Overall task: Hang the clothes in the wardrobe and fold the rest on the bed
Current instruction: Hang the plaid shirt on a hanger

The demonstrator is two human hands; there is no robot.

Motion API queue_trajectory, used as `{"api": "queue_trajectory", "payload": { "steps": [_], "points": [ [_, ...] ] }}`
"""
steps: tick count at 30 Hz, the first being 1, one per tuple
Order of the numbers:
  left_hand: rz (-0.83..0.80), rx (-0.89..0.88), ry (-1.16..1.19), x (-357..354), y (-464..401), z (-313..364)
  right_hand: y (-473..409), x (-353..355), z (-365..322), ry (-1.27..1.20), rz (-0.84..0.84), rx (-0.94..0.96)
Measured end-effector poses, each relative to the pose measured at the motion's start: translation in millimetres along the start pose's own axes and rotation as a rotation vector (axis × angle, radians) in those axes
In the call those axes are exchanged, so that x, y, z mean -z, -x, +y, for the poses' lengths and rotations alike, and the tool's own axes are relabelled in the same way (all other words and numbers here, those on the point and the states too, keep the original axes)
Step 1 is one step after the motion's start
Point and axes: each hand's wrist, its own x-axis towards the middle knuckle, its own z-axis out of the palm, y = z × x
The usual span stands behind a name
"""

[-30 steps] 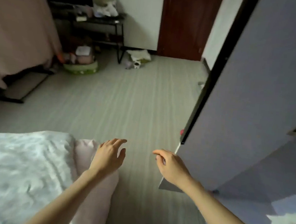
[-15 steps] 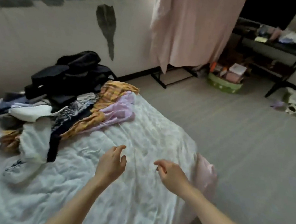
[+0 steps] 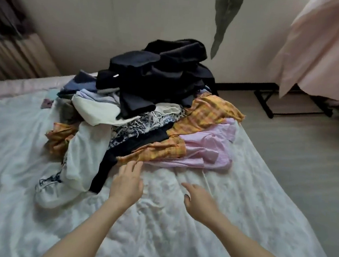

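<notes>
The bed [image 3: 207,225] fills the view, draped in a crinkled white sheet, and both bare arms reach out over it. Just beyond the fingertips sits the pile of clothes [image 3: 145,109], heaped toward the far side of the mattress. Biggest on top, well past the fingers: a stack of black garments [image 3: 159,73]. Below that, an orange plaid piece [image 3: 205,115] runs down to the near edge of the heap, its hem right at the left fingertips. A pink striped shirt [image 3: 208,148] lies just beyond and above the right fingers. To the left of the left hand, a white garment [image 3: 85,151] trails down with a black strip [image 3: 106,168] beside it, and a dark-and-white patterned fabric [image 3: 131,128] is wedged in the middle.

Left hand [image 3: 127,183]: fingers straight and slightly spread, tips touching or nearly touching the plaid hem; contact is hard to confirm. Right hand [image 3: 198,199]: fingers loosely extended, hovering over bare sheet, holding nothing.

Far right of the right hand, a pink cloth [image 3: 328,44] hangs over a black frame [image 3: 270,105] on the grey floor [image 3: 306,162]. The lower layers of the pile are buried, the top-left corner is a blur, and both arms are cut off at the bottom edge.
</notes>
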Motion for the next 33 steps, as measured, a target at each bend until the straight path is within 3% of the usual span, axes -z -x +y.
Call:
{"api": "queue_trajectory", "payload": {
  "steps": [5, 10, 16, 22, 25, 29, 33],
  "points": [
    [0.006, 0.084, -0.145, -59.2, -71.2, -34.1, -97.3, -63.4, 18.4, 0.273, -0.182, 0.045],
    [0.004, 0.177, -0.204, -100.2, -117.2, -50.0, -123.8, -120.1, 33.5, 0.438, -0.108, 0.100],
    [0.450, 0.005, -0.102, -110.0, -134.5, -59.8, -124.7, -137.2, 40.9, 0.446, -0.063, 0.098],
    [0.346, -0.019, 0.067, -100.2, -106.0, -55.1, -124.2, -126.3, 34.6, 0.397, -0.149, 0.085],
    [0.290, 0.015, 0.121, -104.9, -57.6, -57.1, -115.4, -105.8, 20.4, 0.182, -0.237, 0.017],
    [0.189, 0.047, 0.199, -112.3, 10.0, -56.6, -86.5, -79.6, -12.6, -0.740, -0.136, -0.164],
    [0.128, -0.024, 0.293, -100.8, 60.9, -25.9, -52.1, -63.4, -53.5, -0.977, -0.414, -0.273]
  ]
}}
